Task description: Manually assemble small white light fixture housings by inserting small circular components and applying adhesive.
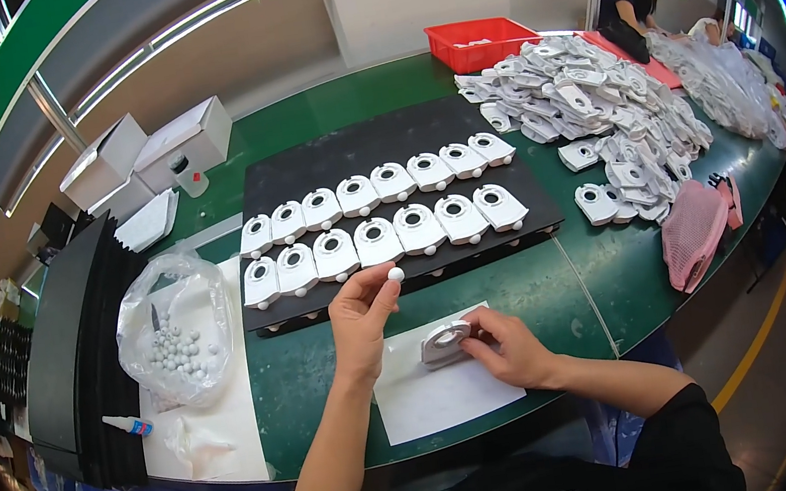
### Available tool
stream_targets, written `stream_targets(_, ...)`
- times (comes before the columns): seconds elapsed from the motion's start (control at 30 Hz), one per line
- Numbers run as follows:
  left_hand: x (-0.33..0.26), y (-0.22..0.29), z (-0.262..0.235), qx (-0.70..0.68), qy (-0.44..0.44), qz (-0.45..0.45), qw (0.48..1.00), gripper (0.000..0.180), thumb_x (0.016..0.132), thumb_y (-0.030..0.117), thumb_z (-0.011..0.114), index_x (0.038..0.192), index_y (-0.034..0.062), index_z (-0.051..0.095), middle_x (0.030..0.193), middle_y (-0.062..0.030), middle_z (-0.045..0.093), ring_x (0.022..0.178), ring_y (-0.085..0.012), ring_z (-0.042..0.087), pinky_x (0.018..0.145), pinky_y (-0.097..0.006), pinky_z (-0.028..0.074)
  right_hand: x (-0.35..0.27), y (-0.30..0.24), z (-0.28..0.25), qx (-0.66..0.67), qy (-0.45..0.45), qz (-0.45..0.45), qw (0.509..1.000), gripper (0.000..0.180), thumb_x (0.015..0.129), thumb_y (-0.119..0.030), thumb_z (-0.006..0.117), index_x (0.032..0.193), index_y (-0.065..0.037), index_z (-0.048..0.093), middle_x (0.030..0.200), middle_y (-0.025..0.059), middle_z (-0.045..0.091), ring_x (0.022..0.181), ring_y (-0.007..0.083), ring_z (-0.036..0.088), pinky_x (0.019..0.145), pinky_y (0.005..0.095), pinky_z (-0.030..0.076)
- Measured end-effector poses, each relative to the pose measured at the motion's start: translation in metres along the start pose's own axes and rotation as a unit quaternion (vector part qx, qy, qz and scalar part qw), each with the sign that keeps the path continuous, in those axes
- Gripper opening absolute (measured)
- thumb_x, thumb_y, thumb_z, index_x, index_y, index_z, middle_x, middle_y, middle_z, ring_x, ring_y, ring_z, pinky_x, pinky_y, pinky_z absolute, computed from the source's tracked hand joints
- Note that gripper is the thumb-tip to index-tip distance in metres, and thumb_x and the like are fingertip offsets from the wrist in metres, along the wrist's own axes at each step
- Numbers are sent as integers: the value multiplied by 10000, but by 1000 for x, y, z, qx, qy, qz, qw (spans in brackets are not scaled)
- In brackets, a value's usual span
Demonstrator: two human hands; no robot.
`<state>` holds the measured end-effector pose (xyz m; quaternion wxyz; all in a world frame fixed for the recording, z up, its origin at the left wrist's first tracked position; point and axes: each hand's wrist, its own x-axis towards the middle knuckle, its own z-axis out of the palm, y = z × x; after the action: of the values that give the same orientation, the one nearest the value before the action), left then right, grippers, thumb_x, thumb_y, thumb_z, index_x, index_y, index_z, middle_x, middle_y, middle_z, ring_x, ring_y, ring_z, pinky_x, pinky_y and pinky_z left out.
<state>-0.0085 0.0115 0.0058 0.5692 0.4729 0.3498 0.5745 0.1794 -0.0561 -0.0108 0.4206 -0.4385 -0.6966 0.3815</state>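
Between the thumb and forefinger of my left hand [362, 322] is a small white ball [396, 274], held up in front of the black board. My right hand [511, 349] grips a white plastic housing [445, 339] with a round opening, tilted up on its edge over a white paper sheet [445, 404]. Two rows of similar white housings [375, 241] lie on the black board [301, 165] beyond my hands, several with a white ball at the near edge. At the left, a clear plastic bag [142, 301] contains many loose white balls [177, 354].
A heap of white housings [593, 97] covers the right of the green table [560, 292], beside a pink mesh bag [698, 233]. A red bin [480, 44] and white boxes [187, 139] stand behind. A glue bottle [129, 424] lies left; another person [629, 6] sits far right.
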Motion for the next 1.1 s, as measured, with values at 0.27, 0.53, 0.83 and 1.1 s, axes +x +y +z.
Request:
stream_targets(0.27,0,1,2,-28,-1,-21,999,247,797,65,623,1032,-5,588,883,-29,605,705,-60,494,618,-192,400,-1,-6,0,-84,-22,-78,993,211,731,20,579,936,-15,537,801,133,549,658,268,539,573,304,437)
stream_targets(0.53,-3,1,7,-28,-52,-64,996,271,815,68,587,1072,-16,569,896,-36,610,683,-66,484,628,-197,404,4,3,-8,281,13,76,957,136,868,-16,485,1002,-37,470,898,40,558,820,111,545,743,246,445)
stream_targets(0.83,-11,-4,13,22,-111,-118,987,222,756,71,670,958,25,589,806,-9,591,706,-63,513,613,-191,404,12,17,-19,502,58,134,852,214,908,-81,446,1120,-118,449,1103,67,530,1018,194,528,887,344,431)
stream_targets(1.1,-12,-4,13,23,-139,-124,982,313,794,57,617,1101,30,566,950,-23,612,821,-76,542,657,-202,423,11,15,-18,507,55,126,851,202,909,-82,445,1108,-115,459,1095,65,533,1017,189,527,882,339,432)
